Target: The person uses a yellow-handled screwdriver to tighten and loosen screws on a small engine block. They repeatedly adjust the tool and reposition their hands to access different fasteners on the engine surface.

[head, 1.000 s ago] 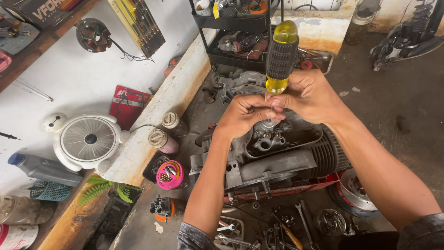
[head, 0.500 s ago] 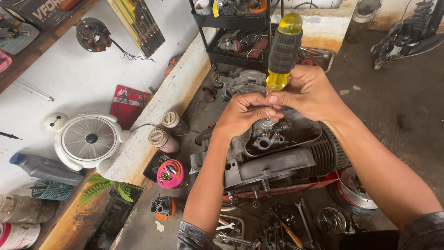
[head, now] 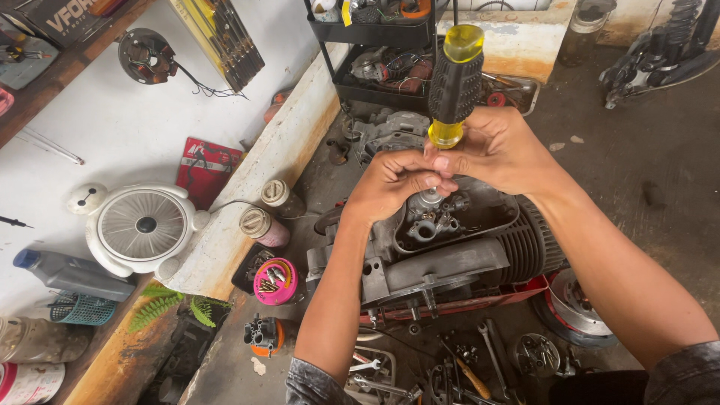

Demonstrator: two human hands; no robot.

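Note:
A grey engine block (head: 450, 259) with cooling fins lies on the floor in front of me. A screwdriver (head: 454, 86) with a black and yellow handle stands upright over its open top. My right hand (head: 502, 150) wraps the shaft just under the handle. My left hand (head: 394, 184) pinches the shaft lower down, right above a small metal part (head: 429, 199) inside the engine's recess. Both forearms reach in from the bottom of the view. The screwdriver's tip is hidden behind my fingers.
Spanners and loose tools (head: 457, 367) lie on the floor near me. A pink tub of screws (head: 275, 281), two cans (head: 259, 223), a white fan (head: 142, 225) and a black shelf trolley (head: 375, 52) stand to the left and behind. A round flywheel part (head: 574, 311) lies at the right.
The hands and screwdriver have stayed almost in place; the handle has tilted slightly and the fingers have shifted a little on the shaft.

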